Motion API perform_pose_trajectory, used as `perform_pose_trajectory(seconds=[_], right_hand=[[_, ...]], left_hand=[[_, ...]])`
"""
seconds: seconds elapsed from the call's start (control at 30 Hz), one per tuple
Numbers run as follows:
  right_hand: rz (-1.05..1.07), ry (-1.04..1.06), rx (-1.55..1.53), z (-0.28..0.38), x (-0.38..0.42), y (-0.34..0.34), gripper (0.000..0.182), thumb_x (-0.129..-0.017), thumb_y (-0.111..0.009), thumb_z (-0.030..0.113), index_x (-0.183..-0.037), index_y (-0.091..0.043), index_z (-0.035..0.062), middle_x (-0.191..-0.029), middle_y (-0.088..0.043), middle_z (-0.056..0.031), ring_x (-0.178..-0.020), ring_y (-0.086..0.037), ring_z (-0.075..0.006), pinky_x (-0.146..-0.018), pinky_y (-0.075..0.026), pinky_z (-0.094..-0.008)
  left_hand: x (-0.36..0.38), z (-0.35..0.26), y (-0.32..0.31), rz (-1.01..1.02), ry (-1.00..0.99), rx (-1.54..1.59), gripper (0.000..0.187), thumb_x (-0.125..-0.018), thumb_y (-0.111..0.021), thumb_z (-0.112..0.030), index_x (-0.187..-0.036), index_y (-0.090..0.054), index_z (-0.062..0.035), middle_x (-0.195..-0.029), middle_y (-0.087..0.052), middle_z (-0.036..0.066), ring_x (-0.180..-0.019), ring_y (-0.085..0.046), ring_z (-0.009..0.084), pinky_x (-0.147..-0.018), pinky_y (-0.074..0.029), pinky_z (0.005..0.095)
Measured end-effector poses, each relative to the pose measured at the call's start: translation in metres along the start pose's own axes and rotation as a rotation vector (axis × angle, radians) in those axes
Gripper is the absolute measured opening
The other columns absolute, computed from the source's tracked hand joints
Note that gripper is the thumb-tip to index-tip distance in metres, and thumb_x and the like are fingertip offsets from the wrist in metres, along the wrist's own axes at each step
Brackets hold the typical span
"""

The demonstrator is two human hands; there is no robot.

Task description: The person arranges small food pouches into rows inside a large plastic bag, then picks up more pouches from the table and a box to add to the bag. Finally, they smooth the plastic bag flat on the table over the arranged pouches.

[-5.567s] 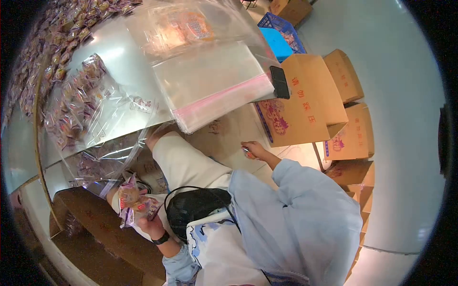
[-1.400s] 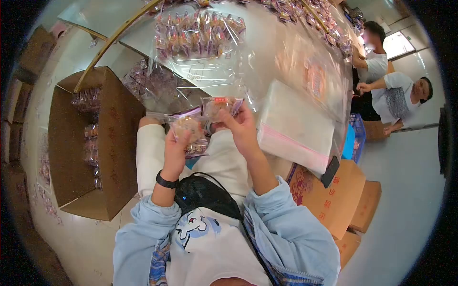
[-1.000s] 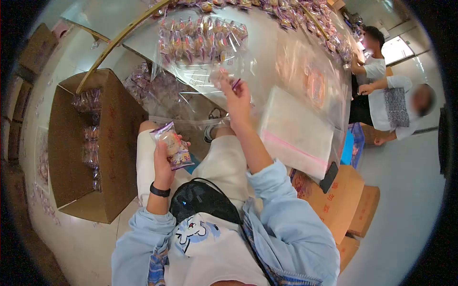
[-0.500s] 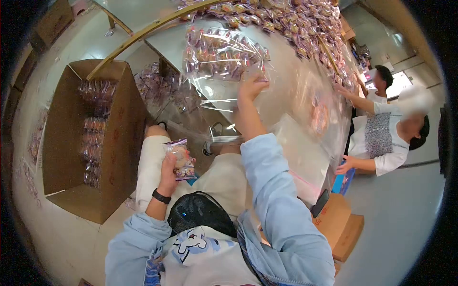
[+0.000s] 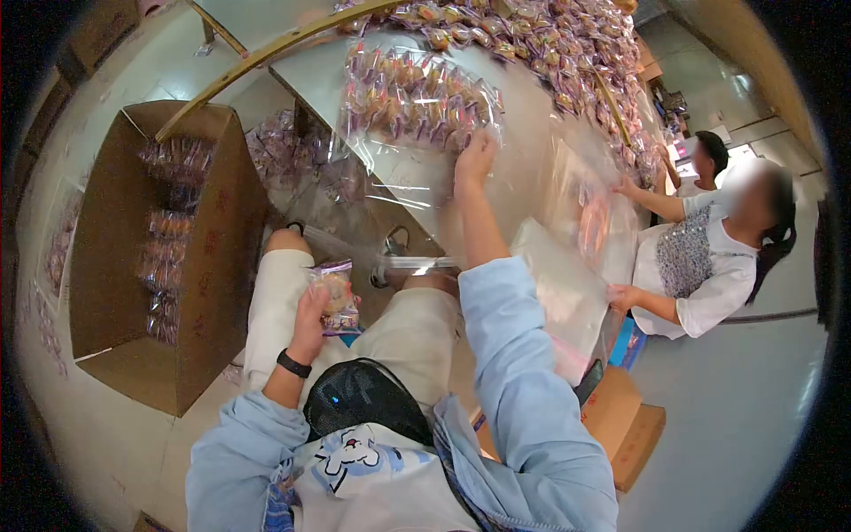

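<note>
My left hand [image 5: 310, 321] is closed around a small wrapped snack [image 5: 338, 300] above my lap. My right hand [image 5: 476, 160] is at the lower right corner of a large clear plastic bag [image 5: 390, 164], its fingers bent against the film; whether they pinch it is too small to tell. Rows of purple-wrapped snacks [image 5: 417, 97] lie inside the upper part of that bag on the table. The bag's lower end hangs over the table edge towards my knees.
An open cardboard box [image 5: 217, 257] with packed snacks stands at the left. A big heap of wrapped snacks [image 5: 558, 53] covers the far table. Flat plastic bags [image 5: 554, 293] lie right of my arm, near a phone [image 5: 589, 381]. Two people [image 5: 700, 257] are at the right.
My right hand has shifted slightly right at the bag's corner. The nearer person's lower hand has moved to the flat plastic bags. My left hand still holds the snack.
</note>
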State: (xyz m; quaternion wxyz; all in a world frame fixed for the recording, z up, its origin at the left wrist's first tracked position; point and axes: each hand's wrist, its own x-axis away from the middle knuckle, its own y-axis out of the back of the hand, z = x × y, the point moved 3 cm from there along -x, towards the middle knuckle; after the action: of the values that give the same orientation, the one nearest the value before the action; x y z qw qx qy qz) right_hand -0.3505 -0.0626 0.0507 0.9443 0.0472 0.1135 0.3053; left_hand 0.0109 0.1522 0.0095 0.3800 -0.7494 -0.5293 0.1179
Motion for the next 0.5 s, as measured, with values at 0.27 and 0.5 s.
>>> perform_pose_trajectory(seconds=[0.27, 0.5], right_hand=[[0.252, -0.057, 0.284, 0.016, -0.005, 0.01, 0.059, -0.091, -0.074, 0.033, -0.131, -0.052, -0.0036, -0.111, -0.065, -0.0147, -0.096, -0.064, -0.0227, -0.081, -0.052, -0.0354], [0.251, 0.242, 0.204, 0.039, 0.052, 0.016, 0.084, -0.084, -0.077, 0.028, -0.148, -0.034, -0.0046, -0.135, -0.054, -0.0294, -0.124, -0.056, -0.0397, -0.107, -0.042, -0.0475]], left_hand=[[-0.005, 0.014, 0.009, 0.041, 0.007, -0.093, 0.046, -0.103, -0.056, -0.034, -0.131, -0.053, 0.0027, -0.115, -0.068, 0.013, -0.103, -0.07, 0.0272, -0.088, -0.058, 0.0395], [-0.008, 0.021, 0.013, 0.075, 0.035, -0.118, 0.043, -0.104, -0.057, -0.029, -0.133, -0.052, 0.0016, -0.117, -0.068, 0.013, -0.105, -0.07, 0.0269, -0.091, -0.057, 0.04]])
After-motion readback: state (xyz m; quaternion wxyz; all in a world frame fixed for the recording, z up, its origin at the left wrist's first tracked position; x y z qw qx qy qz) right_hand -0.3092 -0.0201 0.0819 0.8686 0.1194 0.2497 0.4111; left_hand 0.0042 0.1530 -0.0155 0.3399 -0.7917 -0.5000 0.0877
